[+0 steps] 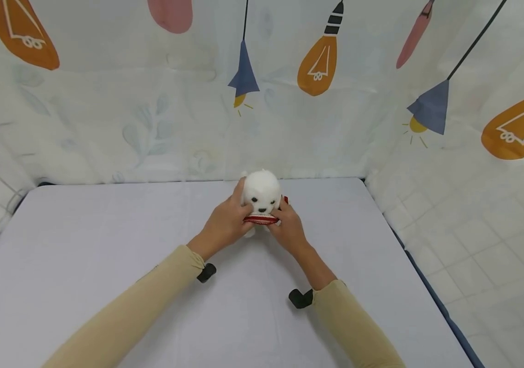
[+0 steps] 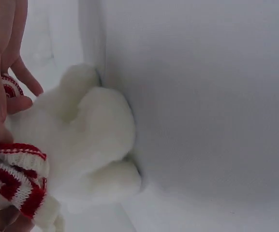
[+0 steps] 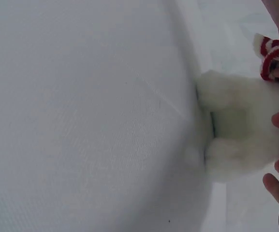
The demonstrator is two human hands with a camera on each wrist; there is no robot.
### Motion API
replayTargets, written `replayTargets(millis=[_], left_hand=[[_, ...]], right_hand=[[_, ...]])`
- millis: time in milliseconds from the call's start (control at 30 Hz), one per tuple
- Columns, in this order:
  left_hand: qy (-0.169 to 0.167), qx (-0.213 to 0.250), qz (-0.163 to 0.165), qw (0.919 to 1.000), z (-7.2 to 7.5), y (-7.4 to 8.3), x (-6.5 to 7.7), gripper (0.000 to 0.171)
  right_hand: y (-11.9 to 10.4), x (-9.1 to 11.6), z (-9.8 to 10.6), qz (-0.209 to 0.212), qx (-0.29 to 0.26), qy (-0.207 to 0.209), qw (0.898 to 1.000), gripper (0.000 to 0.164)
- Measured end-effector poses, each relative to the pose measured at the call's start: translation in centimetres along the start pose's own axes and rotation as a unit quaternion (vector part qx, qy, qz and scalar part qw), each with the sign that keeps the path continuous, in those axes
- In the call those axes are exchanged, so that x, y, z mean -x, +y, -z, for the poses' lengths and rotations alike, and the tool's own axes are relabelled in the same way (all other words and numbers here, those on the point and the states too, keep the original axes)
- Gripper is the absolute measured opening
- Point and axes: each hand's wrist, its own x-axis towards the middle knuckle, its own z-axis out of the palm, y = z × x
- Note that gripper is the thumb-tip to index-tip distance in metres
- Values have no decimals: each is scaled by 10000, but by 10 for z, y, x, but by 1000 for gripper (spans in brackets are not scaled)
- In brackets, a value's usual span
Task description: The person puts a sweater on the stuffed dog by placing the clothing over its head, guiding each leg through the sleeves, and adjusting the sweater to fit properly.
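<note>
Plush toy [image 1: 262, 190] upright on the table [image 1: 105, 230], left hand [image 1: 227, 220] and right hand [image 1: 289, 228] pinch its striped knit [image 1: 261, 220] from both sides, apparently keeping it taut beneath the chin.

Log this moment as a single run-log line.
left hand: grips red-and-white knit piece | right hand: grips same piece | white plush toy: upright between hands, on white tabletop | knit piece: below toy's nose
</note>
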Motion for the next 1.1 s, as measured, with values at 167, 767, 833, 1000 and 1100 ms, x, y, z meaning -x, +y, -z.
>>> replayTargets(millis=[167,767,833,1000,1100], left_hand=[[-519,211,258,9981,-5,-11,9,28],[-1873,1264,1085,9681,-5,-28,16,47],[-1690,1669,1101,9651,-4,-32,18,51],[-1316,2923,1342,9377,-4,-37,18,79],[-1314,3307,1632,9202,-6,-34,18,94]], right_hand=[[6,5,0,-172,76,-353,9992,38],[27,3,-6,-787,-1089,-1302,9823,42],[23,1,-3,-895,-1283,-1320,9788,44],[19,-1,1,-1035,-1847,-1481,9660,51],[19,-2,-1,-1012,-1840,-1544,9654,52]])
